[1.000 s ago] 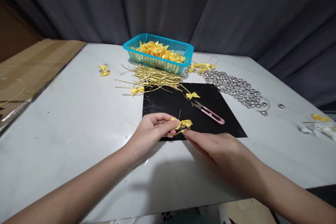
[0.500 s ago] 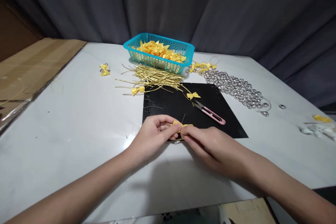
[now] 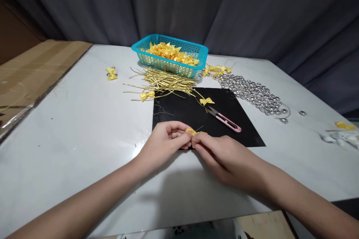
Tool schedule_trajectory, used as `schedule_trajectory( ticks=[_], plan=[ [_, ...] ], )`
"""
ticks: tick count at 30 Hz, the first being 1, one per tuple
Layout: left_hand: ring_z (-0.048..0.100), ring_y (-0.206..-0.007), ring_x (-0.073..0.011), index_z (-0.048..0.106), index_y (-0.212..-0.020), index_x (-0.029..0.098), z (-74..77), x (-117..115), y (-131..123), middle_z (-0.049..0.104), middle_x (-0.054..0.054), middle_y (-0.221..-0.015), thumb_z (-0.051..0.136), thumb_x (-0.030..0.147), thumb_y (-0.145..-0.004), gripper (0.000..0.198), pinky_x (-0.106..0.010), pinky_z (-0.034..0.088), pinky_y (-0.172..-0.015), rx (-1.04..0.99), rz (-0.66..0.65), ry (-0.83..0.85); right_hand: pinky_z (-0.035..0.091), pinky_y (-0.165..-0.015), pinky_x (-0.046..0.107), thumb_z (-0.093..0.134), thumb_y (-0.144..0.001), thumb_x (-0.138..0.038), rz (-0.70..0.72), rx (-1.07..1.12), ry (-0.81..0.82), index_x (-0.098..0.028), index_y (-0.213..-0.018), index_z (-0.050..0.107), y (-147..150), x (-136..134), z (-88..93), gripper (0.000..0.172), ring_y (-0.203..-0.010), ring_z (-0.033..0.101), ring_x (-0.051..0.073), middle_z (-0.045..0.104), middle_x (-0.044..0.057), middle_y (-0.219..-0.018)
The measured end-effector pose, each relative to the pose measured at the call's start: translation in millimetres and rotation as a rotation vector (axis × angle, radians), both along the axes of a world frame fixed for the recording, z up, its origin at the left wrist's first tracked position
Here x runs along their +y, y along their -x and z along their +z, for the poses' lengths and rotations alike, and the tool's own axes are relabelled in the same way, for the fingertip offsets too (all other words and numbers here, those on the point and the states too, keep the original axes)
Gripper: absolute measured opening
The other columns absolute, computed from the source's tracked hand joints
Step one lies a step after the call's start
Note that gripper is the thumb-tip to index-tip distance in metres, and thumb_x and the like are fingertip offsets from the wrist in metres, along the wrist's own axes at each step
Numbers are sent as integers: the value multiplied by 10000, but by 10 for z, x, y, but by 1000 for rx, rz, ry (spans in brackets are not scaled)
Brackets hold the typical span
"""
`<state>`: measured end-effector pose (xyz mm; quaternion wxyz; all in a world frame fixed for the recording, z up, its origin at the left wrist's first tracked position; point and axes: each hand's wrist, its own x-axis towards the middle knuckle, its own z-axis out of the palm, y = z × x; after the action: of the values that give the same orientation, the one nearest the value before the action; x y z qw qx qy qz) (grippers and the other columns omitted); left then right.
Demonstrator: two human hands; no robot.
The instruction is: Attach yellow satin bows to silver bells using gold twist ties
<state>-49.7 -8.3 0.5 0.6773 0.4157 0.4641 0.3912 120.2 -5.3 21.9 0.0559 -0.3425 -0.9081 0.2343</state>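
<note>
Left hand (image 3: 168, 138): clamped, thumb and fingers, on the held bow (image 3: 191, 131), lower centre of frame.
Right hand (image 3: 227, 153): clamped too, on that bow's right side. I can't tell whether ribbon or wire takes the pinch.
Held bow position: over the black sheet (image 3: 190, 112), near its lower edge. Yellow, mostly hidden behind fingers.
Thin strand (image 3: 199, 128): sticks out up-right from the bow, end free.
Slip risk: small part, all fingertip grip. If either pinch slackens, I'd expect the bow to twist or the strand to pull loose.
Snips (image 3: 224, 118): on the sheet, right of centre, blades pointing upper left. Near the right hand; a careless reach could catch a tip.
Right loose bow (image 3: 206, 101): just above the blades, on a gold stem. Dragging the snips could snag it.
Left loose bow (image 3: 147, 96): at the sheet's upper left corner.
Gold stems (image 3: 168, 80): crossed heap above the sheet. Pulling one could shift several.
Teal basket (image 3: 205, 58): top centre, holding piled bows (image 3: 171, 53).
Silver beads (image 3: 252, 93): loose spread, right of centre. Look smooth; a forearm brush could scatter them.
</note>
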Motion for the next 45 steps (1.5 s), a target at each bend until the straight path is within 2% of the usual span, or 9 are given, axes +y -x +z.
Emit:
schedule_trajectory(
  ticks=[8, 14, 21, 24, 27, 31, 36, 41, 45],
  plan=[
    [517, -545, -62, 639, -722, 124, -16, 12, -2, 589, 26, -580, 618, 196, -751, 80, -191, 429, -567, -38, -22, 13, 359, -522, 197, 348, -903, -175, -107, 92, 42, -151, -899, 535, -32, -19, -4, 188, -550, 512, 90, 595, 29, -734],
    [534, -560, -73, 641, -733, 125, -30, 15, -2, 600, 20, -586, 647, 243, -735, 119, -198, 432, -569, -33, 26, 41, 229, -417, 173, 473, -849, -188, -284, 237, -84, -159, -722, 516, -28, -45, -64, 137, -417, 264, 54, 223, -85, -489],
    [526, -576, -73, 627, -727, 126, -39, 21, 5, 594, 18, -617, 636, 255, -744, 130, -194, 417, -565, 51, 67, 3, 332, -476, 174, 495, -851, -140, -68, 150, -141, -156, -827, 584, -228, -13, 116, 94, -473, 453, 48, 559, -27, -607],
    [511, -565, -81, 624, -736, 137, -48, -13, -1, 568, 24, -581, 609, 265, -765, 133, -198, 386, -535, 130, 7, -49, 360, -509, 162, 514, -852, -119, -42, 239, -228, -169, -887, 611, -311, 41, 225, 115, -506, 483, 45, 595, -23, -641],
    [480, -541, -79, 616, -731, 139, -20, -54, -18, 543, 29, -574, 595, 253, -772, 123, -201, 349, -499, 175, -55, -86, 313, -434, 175, 549, -843, -164, -147, 303, -222, -167, -850, 635, -301, 129, 225, 87, -427, 389, 38, 545, -32, -572],
    [485, -524, -69, 611, -725, 134, 49, -60, -23, 541, 37, -566, 606, 218, -761, 92, -193, 370, -503, 101, -121, -59, 199, -381, 204, 564, -825, -243, -375, 374, -96, -143, -739, 649, -208, 270, 86, 157, -390, 207, 44, 283, -69, -431],
    [524, -543, -59, 624, -725, 124, 71, -5, 1, 588, 29, -583, 622, 207, -760, 90, -180, 422, -554, 25, 63, 11, 165, -367, 218, 596, -792, -262, -527, 453, -85, -146, -730, 677, -147, 219, 47, 155, -382, 217, 48, 295, -62, -426],
    [533, -561, -52, 630, -718, 120, 46, -8, -14, 603, 27, -617, 649, 211, -743, 97, -168, 430, -563, -28, 101, 20, 226, -361, 213, 590, -806, -172, -411, 449, -380, -171, -816, 690, -94, -51, 164, 100, -355, 213, 53, 225, -84, -404],
    [533, -567, -49, 628, -728, 114, 23, -23, -19, 599, 25, -623, 648, 226, -750, 116, -167, 428, -575, -37, 123, 54, 352, -446, 184, 517, -840, -110, -175, 367, -398, -166, -841, 650, -21, -173, 84, 144, -377, 409, 50, 493, -52, -468]
  ],
)
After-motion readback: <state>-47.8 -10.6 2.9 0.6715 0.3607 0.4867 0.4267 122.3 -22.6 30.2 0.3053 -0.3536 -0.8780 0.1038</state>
